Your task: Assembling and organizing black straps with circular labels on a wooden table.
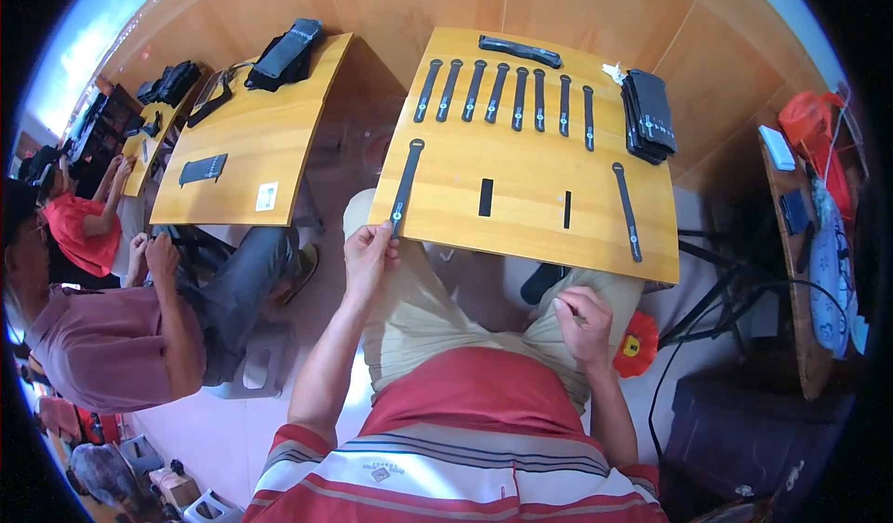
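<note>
1. the left hand (369, 251) pinches the near end of a long black strap (406, 184) at the near left edge of the wooden table (521, 165), thumb and fingers closed on the strap's lower tip.
2. that strap lies along the table's left side, its far end pointing away from the person and its near end reaching the table edge, where the hand grips it.
3. the right hand (583, 316) rests on the person's right knee, below the table's near edge; its fingers are curled in loosely, and whether something small sits between them cannot be told.
4. a row of eight black straps (507, 95) lies side by side across the far half of the table, well apart from the held one.
5. another single strap (627, 210) lies alone near the right edge, slanted slightly.
6. two short black pieces (486, 197) lie in the middle of the table, between the held strap and the lone one.
7. a stack of flat black items (650, 113) sits at the far right corner, and one long black piece (520, 50) lies crosswise along the far edge.
8. to the left stands a second wooden table (251, 132) with black items on it, and a seated person in a mauve shirt (102, 337) is beside it.
</note>
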The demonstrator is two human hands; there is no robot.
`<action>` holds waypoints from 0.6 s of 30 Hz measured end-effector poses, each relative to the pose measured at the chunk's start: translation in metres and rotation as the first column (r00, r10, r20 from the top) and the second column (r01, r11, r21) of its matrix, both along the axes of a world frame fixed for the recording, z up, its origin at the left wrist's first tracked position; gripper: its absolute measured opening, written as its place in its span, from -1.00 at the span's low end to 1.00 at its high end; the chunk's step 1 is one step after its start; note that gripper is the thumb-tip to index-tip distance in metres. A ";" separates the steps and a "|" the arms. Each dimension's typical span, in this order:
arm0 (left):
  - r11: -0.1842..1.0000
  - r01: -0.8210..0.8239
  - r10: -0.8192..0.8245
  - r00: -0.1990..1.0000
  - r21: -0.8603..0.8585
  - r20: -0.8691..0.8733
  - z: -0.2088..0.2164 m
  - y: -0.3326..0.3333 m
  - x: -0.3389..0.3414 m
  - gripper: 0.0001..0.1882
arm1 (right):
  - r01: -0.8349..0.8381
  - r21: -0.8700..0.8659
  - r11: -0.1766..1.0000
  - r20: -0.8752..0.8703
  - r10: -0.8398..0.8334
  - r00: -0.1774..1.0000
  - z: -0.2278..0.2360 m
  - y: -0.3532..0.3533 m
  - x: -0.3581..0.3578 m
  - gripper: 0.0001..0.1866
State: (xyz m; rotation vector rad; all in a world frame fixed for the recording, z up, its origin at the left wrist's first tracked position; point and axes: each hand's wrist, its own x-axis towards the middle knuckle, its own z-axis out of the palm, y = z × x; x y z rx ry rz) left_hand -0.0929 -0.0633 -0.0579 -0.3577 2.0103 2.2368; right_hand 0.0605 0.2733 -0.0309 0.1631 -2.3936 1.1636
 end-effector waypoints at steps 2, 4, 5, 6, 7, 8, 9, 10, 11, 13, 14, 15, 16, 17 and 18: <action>0.997 -0.037 0.038 0.999 -0.074 0.003 0.003 0.003 0.002 -0.69 | 0.026 -0.098 0.995 0.050 -0.021 0.999 0.007 -0.001 0.004 -0.89; 0.996 -0.051 0.049 0.999 -0.079 -0.022 0.001 0.003 0.002 -0.69 | 0.044 -0.120 0.992 0.059 -0.037 0.998 0.012 -0.002 0.006 -0.90; 0.994 -0.066 0.063 0.997 -0.083 -0.036 -0.002 0.004 0.003 -0.68 | 0.061 -0.141 0.988 0.076 -0.051 0.996 0.015 -0.002 0.007 -0.92; 0.995 -0.060 0.057 0.997 -0.077 -0.045 -0.005 0.004 0.003 -0.68 | 0.066 -0.136 0.988 0.067 -0.057 0.996 0.018 -0.001 0.007 -0.92; 0.995 -0.081 0.078 0.996 -0.054 -0.042 -0.007 0.002 0.002 -0.67 | 0.071 -0.147 0.987 0.072 -0.061 0.996 0.020 0.000 0.007 -0.92; 0.995 -0.098 0.097 0.995 -0.030 -0.038 -0.007 0.002 0.002 -0.67 | 0.078 -0.157 0.985 0.078 -0.066 0.995 0.022 0.001 0.007 -0.93; 0.996 -0.090 0.089 0.995 -0.022 -0.049 -0.007 0.003 0.002 -0.67 | 0.084 -0.151 0.985 0.065 -0.075 0.995 0.025 0.002 0.006 -0.93; 0.993 -0.113 0.112 0.993 -0.023 -0.039 -0.005 0.005 0.002 -0.66 | 0.088 -0.183 0.979 0.078 -0.074 0.994 0.028 0.001 0.005 -0.93; 0.991 -0.135 0.135 0.990 -0.023 -0.029 -0.002 0.006 0.004 -0.65 | 0.090 -0.215 0.972 0.089 -0.073 0.993 0.032 0.001 0.007 -0.93; 0.994 -0.105 0.107 0.992 0.042 -0.064 -0.007 -0.004 0.008 -0.65 | 0.078 -0.180 0.980 0.045 -0.071 0.996 0.034 0.000 0.006 -0.93; 0.995 -0.095 0.096 0.994 0.032 -0.042 -0.007 -0.005 0.010 -0.66 | 0.070 -0.144 0.987 0.015 -0.068 0.998 0.036 0.001 0.004 -0.92; 0.996 -0.088 0.089 0.996 0.018 -0.026 -0.008 -0.008 0.012 -0.66 | 0.073 -0.140 0.987 -0.021 -0.077 0.997 0.038 -0.002 0.003 -0.92; 0.997 -0.080 0.081 0.996 0.011 -0.049 -0.012 -0.013 0.014 -0.64 | 0.081 -0.143 0.986 -0.003 -0.082 0.997 0.040 -0.005 0.003 -0.92; 0.997 -0.074 0.074 0.995 0.003 -0.072 -0.017 -0.016 0.017 -0.63 | 0.088 -0.147 0.985 0.016 -0.086 0.996 0.043 -0.007 0.004 -0.91; 0.997 -0.076 0.077 0.994 0.022 -0.072 -0.023 -0.014 0.019 -0.66 | 0.096 -0.142 0.985 -0.021 -0.100 0.995 0.042 -0.005 0.003 -0.91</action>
